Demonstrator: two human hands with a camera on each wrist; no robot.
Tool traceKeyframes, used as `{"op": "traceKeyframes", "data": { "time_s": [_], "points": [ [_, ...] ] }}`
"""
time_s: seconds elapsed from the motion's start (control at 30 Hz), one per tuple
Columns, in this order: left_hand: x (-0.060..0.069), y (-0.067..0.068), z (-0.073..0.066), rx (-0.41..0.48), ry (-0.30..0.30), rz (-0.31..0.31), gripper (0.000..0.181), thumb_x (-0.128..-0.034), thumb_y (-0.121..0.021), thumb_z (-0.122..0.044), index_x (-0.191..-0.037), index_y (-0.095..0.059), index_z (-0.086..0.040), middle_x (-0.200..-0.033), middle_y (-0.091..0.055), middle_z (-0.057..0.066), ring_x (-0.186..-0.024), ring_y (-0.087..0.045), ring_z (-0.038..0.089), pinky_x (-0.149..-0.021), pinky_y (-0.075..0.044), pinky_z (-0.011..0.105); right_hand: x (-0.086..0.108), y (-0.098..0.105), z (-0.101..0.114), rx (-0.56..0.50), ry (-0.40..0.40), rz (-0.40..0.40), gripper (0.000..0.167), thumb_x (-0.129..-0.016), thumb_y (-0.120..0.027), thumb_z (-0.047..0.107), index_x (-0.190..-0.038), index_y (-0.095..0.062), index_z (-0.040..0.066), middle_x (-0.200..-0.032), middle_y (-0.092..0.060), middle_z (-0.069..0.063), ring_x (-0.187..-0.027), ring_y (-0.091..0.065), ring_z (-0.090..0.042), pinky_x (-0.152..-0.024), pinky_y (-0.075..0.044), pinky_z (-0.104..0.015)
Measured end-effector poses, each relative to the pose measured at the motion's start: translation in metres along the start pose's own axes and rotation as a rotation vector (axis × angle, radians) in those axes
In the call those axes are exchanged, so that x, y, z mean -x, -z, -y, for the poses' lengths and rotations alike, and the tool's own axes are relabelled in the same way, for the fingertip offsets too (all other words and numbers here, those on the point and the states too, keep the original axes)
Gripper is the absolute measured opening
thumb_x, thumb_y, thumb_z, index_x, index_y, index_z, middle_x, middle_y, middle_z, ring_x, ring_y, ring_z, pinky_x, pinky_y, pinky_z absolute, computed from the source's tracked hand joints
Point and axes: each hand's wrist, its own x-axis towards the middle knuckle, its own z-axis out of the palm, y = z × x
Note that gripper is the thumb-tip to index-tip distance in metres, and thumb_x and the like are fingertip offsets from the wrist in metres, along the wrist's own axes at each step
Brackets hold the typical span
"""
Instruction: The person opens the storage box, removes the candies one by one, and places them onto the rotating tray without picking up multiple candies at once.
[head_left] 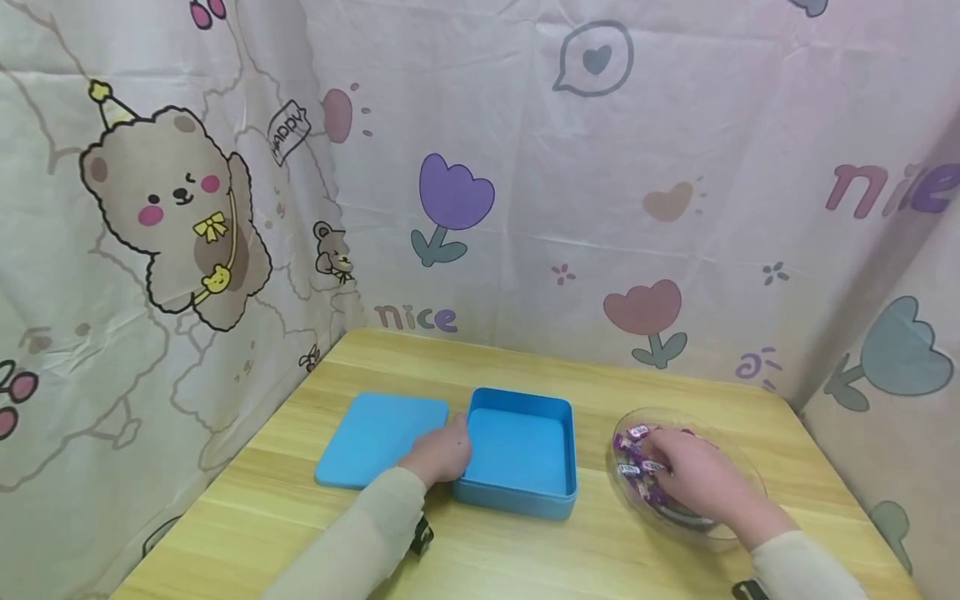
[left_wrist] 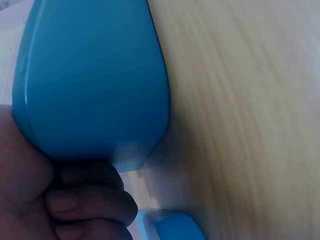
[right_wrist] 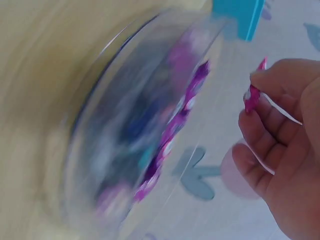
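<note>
A square blue plastic box (head_left: 517, 500) stands without its cover on the wooden table. My left hand (head_left: 442, 452) grips its left side, the thumb along the wall; in the left wrist view, curled fingers (left_wrist: 90, 202) lie against the box's corner. Over a clear round bowl (head_left: 752, 483) at the right is my right hand (head_left: 697, 475). Thumb and fingertip pinch a small candy in a shiny pink-purple wrapper (right_wrist: 253, 97), seen above the rim in the right wrist view. Several purple-wrapped candies (head_left: 633, 469) lie in the bowl, partly hidden by the hand.
A flat blue lid (head_left: 382, 437) lies left of the box, close to my left hand. Bare wooden tabletop (head_left: 592, 554) shows between box and bowl. A printed curtain (head_left: 510, 250) hangs behind the table and along both sides.
</note>
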Motion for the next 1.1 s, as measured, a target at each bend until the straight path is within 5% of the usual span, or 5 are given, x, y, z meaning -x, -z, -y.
{"op": "traceKeyframes", "data": {
  "time_s": [0.23, 0.57, 0.93, 1.1],
  "points": [
    [0.001, 0.008, 0.003, -0.048, -0.013, -0.002, 0.055, -0.1080, -0.034, -0.019, -0.156, -0.025, 0.004, -0.145, -0.052, 0.021, -0.093, -0.058, 0.029, -0.075, -0.049, 0.046, 0.022, -0.002, -0.025, 0.015, -0.011, 0.112, 0.029, -0.076, -0.080, 0.002, -0.096, -0.070, 0.020, -0.083, -0.059, 0.015, -0.078, -0.057, -0.007, -0.073, -0.053, -0.038],
    [0.010, 0.013, 0.011, -0.036, -0.003, 0.006, 0.055, -0.1086, -0.033, -0.019, -0.157, -0.023, 0.004, -0.150, -0.047, 0.021, -0.109, -0.058, 0.031, -0.090, -0.048, 0.050, 0.036, -0.011, -0.035, -0.051, 0.085, 0.255, 0.027, -0.080, -0.078, 0.006, -0.093, -0.068, 0.028, -0.084, -0.056, 0.022, -0.076, -0.050, 0.000, -0.067, -0.050, -0.030],
    [0.010, 0.011, 0.016, 0.003, -0.017, -0.004, 0.054, -0.1088, -0.033, -0.021, -0.156, -0.027, 0.004, -0.147, -0.050, 0.022, -0.104, -0.058, 0.029, -0.088, -0.049, 0.050, 0.039, -0.013, -0.035, -0.081, 0.060, 0.262, 0.025, -0.079, -0.082, 0.013, -0.093, -0.068, 0.029, -0.084, -0.057, 0.022, -0.076, -0.051, -0.001, -0.068, -0.050, -0.030],
    [0.010, 0.008, 0.024, 0.041, -0.060, -0.010, 0.056, -0.1082, -0.038, -0.026, -0.153, -0.031, 0.006, -0.144, -0.051, 0.022, -0.109, -0.058, 0.032, -0.093, -0.048, 0.053, 0.037, -0.014, -0.031, -0.076, 0.013, 0.172, 0.018, -0.081, -0.078, 0.012, -0.092, -0.069, 0.025, -0.083, -0.057, 0.018, -0.077, -0.052, -0.004, -0.070, -0.050, -0.033]
  ]
}}
